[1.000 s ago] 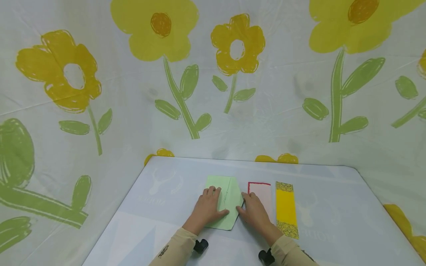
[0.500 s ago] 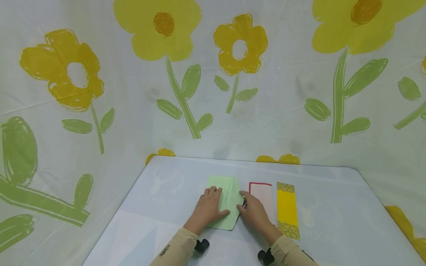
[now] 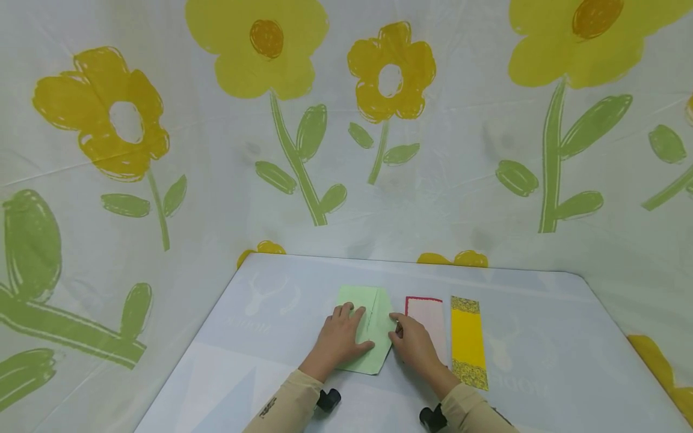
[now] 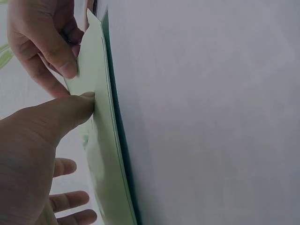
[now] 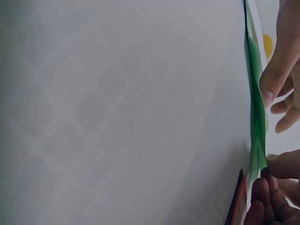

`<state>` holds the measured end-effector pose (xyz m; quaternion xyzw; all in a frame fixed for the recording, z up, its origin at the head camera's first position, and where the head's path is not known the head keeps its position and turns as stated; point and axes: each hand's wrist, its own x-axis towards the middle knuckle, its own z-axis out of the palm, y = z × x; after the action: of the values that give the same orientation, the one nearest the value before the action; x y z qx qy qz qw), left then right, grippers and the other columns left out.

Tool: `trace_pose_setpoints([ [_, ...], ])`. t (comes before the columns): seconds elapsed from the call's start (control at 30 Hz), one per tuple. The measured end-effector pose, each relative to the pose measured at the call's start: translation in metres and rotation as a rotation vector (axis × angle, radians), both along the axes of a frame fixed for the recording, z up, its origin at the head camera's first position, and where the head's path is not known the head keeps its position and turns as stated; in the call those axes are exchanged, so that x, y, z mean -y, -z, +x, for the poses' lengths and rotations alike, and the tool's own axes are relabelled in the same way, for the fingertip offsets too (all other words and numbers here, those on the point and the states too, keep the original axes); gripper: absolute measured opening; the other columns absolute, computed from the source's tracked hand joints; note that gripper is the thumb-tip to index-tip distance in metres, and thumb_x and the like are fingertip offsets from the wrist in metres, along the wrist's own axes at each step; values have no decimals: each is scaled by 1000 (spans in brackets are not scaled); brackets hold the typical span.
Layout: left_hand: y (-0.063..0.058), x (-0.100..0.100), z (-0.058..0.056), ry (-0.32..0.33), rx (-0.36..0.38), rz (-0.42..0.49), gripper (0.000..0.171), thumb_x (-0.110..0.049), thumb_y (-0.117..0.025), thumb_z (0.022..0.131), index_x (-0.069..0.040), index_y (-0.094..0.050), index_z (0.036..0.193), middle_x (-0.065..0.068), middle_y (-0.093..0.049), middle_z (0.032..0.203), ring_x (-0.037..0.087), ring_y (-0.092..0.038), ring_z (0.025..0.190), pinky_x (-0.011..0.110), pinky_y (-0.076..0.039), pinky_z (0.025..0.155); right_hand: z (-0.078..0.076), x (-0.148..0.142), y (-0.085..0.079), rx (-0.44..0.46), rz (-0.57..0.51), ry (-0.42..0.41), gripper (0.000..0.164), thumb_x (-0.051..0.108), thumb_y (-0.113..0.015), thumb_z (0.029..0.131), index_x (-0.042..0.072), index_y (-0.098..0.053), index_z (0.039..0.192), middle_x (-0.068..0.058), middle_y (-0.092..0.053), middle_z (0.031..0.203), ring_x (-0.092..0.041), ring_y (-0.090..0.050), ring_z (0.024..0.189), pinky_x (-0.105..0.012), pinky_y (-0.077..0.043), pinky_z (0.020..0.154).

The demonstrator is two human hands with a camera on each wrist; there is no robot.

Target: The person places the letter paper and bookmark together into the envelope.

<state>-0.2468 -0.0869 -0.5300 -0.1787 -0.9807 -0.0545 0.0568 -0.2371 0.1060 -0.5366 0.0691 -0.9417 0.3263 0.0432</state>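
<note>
A folded sheet of light green paper (image 3: 360, 294), with a crease or flap line running down it, lies on the table in the head view. My left hand (image 3: 340, 338) rests on it with fingers spread; in the left wrist view its thumb presses near the paper's edge. At the paper's right side, my right hand (image 3: 415, 344) pinches the edge between thumb and curled fingers. In the right wrist view the right hand (image 5: 277, 194) grips the end of the green paper (image 5: 257, 117), which looks slightly raised and layered there.
Right of the paper lies a pale pink card with a red border (image 3: 428, 313), partly behind my right hand. Beyond it is a yellow strip with patterned gold ends (image 3: 467, 337). A flower-printed white curtain (image 3: 455, 198) stands behind the table (image 3: 568, 337).
My right thumb has moved up toward the index finger, and the fingers have closed on the paper's right edge. My left hand stays in place on the paper.
</note>
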Motion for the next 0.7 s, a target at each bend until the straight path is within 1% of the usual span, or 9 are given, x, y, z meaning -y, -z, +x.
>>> trace_pose_setpoints([
  [0.23,2,0,0,30,-12,-16,72,-58,-70,89,-22,-52,148,14,-46,146,33,-46,132,49,-48,99,1,1,-1,-13,-8,2,41,8,-76,89,-1,-66,128,2,-54,80,-13,-49,73,-26,-48,67],
  [0.37,0,0,0,55,12,-23,66,-54,-68,92,-26,-51,150,15,-42,152,34,-43,138,52,-43,106,1,0,1,-27,-20,-5,39,6,-75,89,-3,-67,126,2,-54,78,-13,-48,72,-26,-47,66],
  [0.5,1,-1,-1,85,39,-51,60,-49,-64,95,-32,-50,151,14,-37,158,36,-38,144,56,-37,112,0,-1,2,-37,-26,-18,39,5,-74,89,-5,-67,126,2,-54,78,-13,-48,72,-25,-46,65],
  [0.57,2,-2,-1,96,46,-67,57,-47,-62,97,-35,-50,151,13,-35,160,37,-35,146,58,-35,113,1,0,3,-43,-26,-23,38,5,-73,90,-5,-67,126,3,-54,78,-13,-48,72,-24,-46,65],
  [0.7,1,-3,-1,104,46,-77,52,-41,-57,98,-36,-51,150,12,-34,162,37,-32,148,60,-33,114,1,0,3,-59,-26,-30,37,4,-73,89,-5,-68,124,3,-53,76,-12,-47,70,-24,-45,63],
])
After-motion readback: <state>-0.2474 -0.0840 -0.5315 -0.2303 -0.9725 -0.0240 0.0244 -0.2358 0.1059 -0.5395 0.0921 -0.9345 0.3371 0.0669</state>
